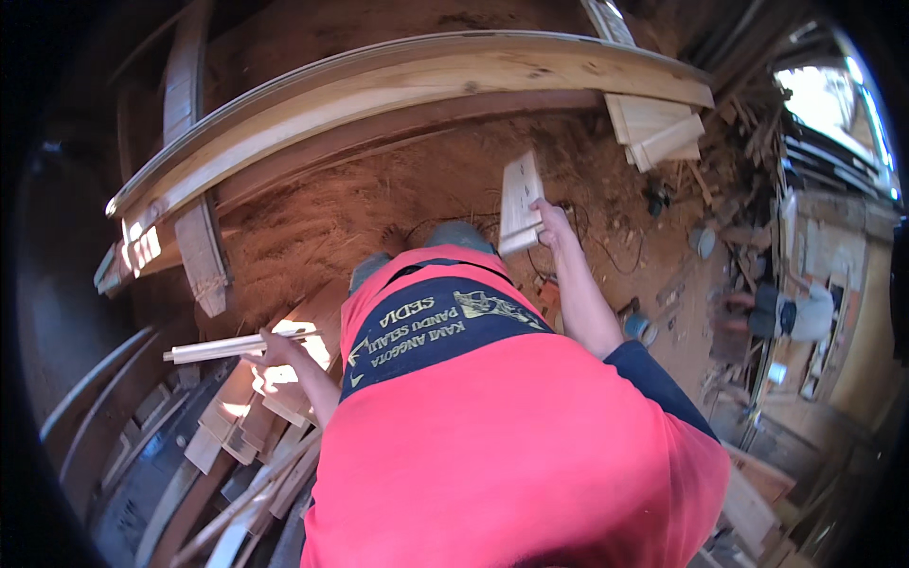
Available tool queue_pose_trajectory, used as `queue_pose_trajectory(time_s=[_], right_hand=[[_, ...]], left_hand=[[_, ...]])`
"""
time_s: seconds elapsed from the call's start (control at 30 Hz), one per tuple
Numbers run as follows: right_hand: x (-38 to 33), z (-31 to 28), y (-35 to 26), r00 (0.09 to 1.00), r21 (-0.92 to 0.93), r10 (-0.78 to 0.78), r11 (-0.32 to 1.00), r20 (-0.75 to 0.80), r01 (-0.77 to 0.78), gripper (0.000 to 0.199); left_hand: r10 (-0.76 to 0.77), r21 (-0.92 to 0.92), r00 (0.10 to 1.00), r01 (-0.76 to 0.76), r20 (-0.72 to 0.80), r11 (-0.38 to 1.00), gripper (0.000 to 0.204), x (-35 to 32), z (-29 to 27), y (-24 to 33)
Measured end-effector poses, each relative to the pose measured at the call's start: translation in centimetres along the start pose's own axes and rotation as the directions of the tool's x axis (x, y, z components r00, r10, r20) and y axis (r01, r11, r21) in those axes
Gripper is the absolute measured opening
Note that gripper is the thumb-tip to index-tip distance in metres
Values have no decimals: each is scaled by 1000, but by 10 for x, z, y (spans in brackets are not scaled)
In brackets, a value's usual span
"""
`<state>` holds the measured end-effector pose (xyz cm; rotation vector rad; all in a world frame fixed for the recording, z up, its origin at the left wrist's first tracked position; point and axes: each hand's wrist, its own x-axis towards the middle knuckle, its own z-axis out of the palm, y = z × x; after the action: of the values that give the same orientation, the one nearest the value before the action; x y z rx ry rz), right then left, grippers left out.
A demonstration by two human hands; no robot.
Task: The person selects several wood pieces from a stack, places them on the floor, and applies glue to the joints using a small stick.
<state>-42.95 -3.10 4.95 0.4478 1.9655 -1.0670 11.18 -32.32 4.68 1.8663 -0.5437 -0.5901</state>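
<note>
Pale, narrow wooden strips [210,350], seemingly two laid together, stick out to the left of my left hand [275,348], whose fingers are closed around them. Out in front on the right, my right hand [553,223] grips short, light wooden boards [519,197] by their near right edge. Their broad face is turned up, and a second edge shows beneath it. How many boards the right hand has cannot be made out. Both arms are spread to either side of my body, and the two bundles are well apart.
Long timber beams [417,80] span the front on wooden supports [194,241]. Short boards [658,131] lie under their right end. Offcuts [241,407] pile up at left. A bucket [639,329] stands on reddish ground at right; farther off, another person [805,312] is bent over.
</note>
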Motion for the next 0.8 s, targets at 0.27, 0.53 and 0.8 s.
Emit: queue_pose_trajectory(time_s=[0.27,0.53,0.8], right_hand=[[-16,-48,62,944,881,-208,452,256,-139,43],[-89,-63,92,844,953,-457,234,282,-192,45],[-105,-102,113,969,975,-243,219,31,23,48]], left_hand=[[267,35,963,-269,38,963,85,-8,28,57],[505,124,736,-612,452,781,84,-68,61,98],[432,-68,525,-575,734,815,80,-174,95,114]])
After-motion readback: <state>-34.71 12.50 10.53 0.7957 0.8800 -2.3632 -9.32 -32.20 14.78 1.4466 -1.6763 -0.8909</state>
